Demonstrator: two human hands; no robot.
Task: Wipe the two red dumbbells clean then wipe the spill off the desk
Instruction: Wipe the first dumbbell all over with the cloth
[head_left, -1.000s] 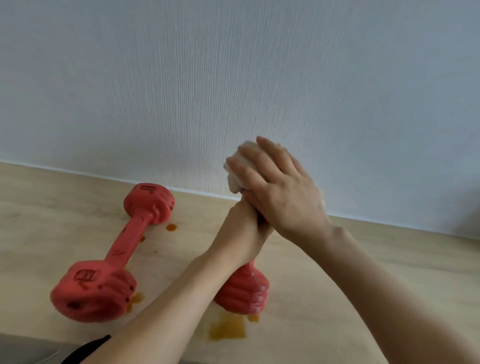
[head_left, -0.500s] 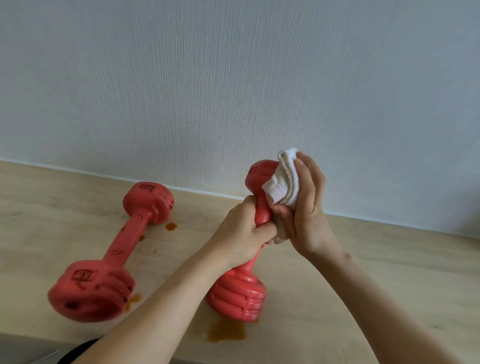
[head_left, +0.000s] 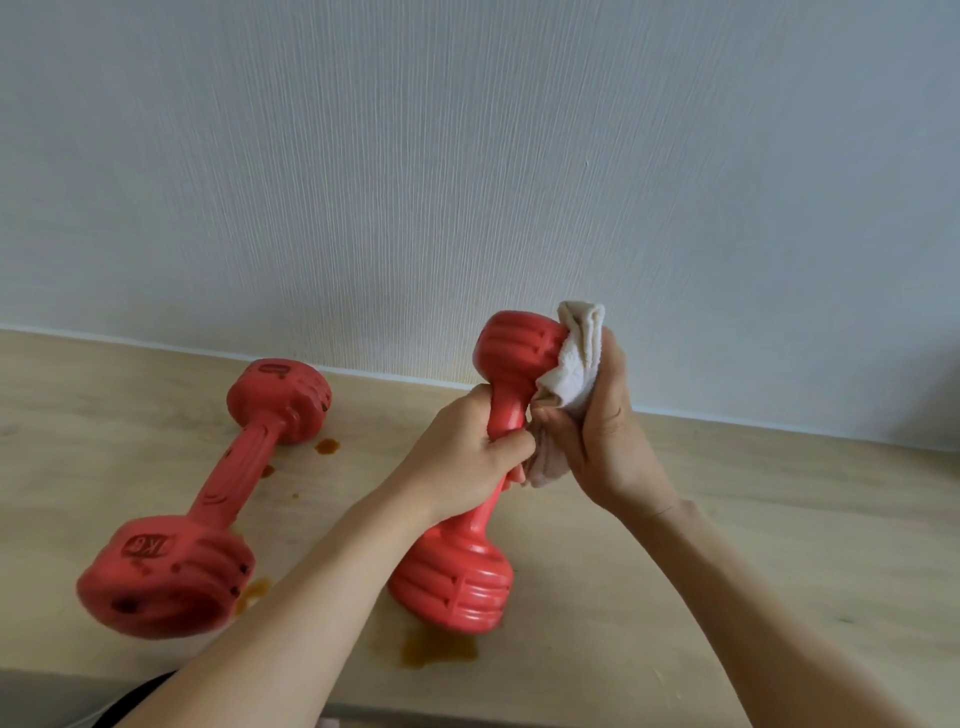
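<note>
Left hand (head_left: 462, 452) clenched round the ribbed red plastic dumbbell's (head_left: 483, 483) handle, right hand (head_left: 597, 431) gripping the crumpled white cloth (head_left: 574, 364) — best rotate steadily, press into grooves, base braced on the pale wooden table (head_left: 727, 545).

My left hand (head_left: 470, 449) is closed in a fist round the handle of the upright dumbbell (head_left: 485, 467), knuckles toward me, thumb side up; my left forearm runs down from it to the lower left; my right hand (head_left: 602, 431) sits just right of the dumbbell, palm facing it, fingers curled over a bunched white cloth (head_left: 574, 364) and pressing it to the upper head; my right forearm slants away to the lower right, wrist bent.
</note>
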